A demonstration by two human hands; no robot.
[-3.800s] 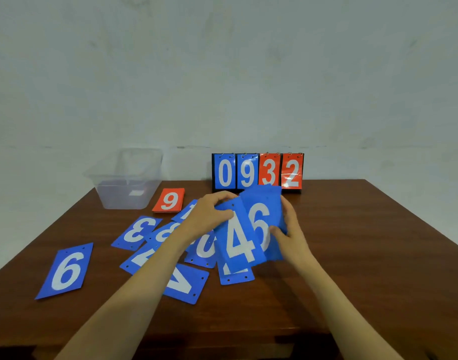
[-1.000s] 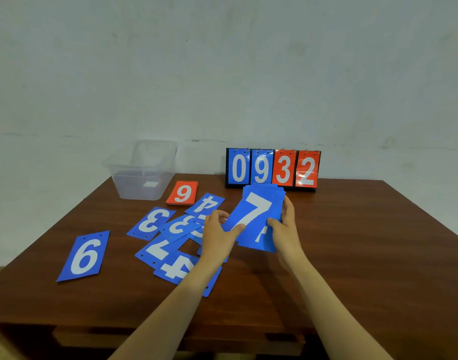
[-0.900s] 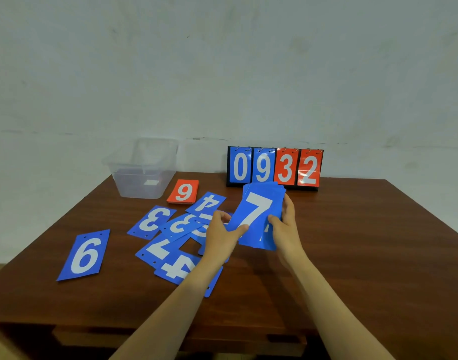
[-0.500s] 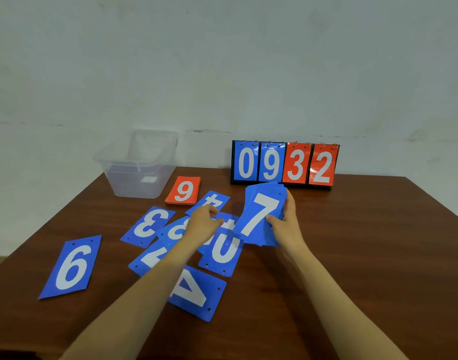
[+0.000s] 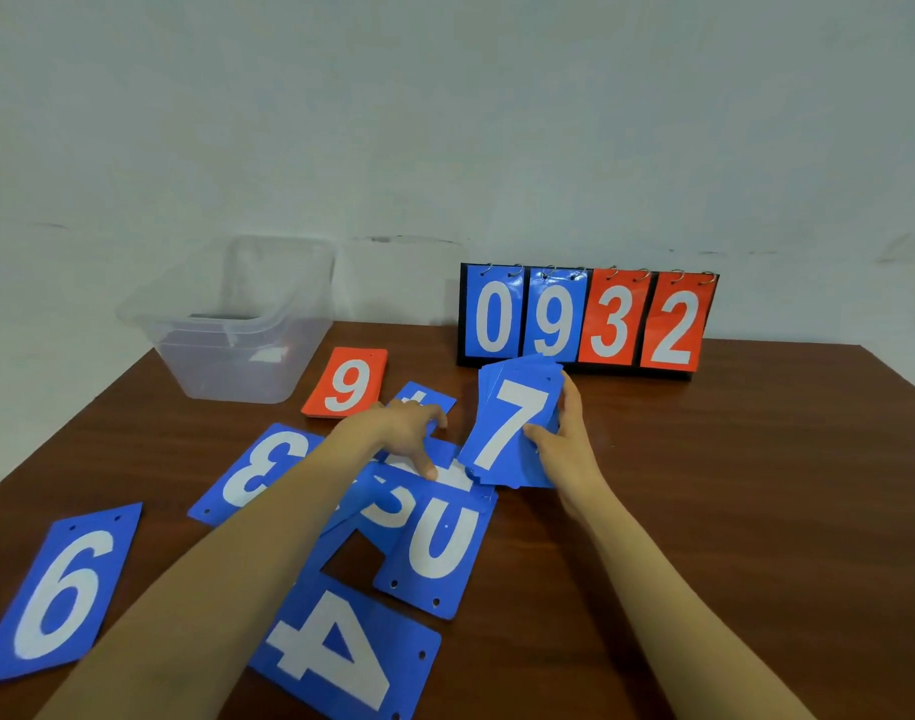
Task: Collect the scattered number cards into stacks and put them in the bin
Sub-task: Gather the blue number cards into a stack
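Observation:
My right hand holds a fanned stack of blue number cards upright over the table, a white 7 on top. My left hand reaches onto the pile of loose blue cards just left of the stack; its thumb and fingers pinch a blue card lying there. Other blue cards lie scattered: a 0, a 4, a 3, a 6 at the left and one behind my left hand. A red 9 stack lies next to the clear plastic bin.
A flip scoreboard reading 0932 stands at the back of the brown wooden table. The bin is at the back left corner, close to the table's left edge. A pale wall rises behind.
My left hand let go of the 7 stack and moved left and down onto the loose cards. My right hand kept the stack.

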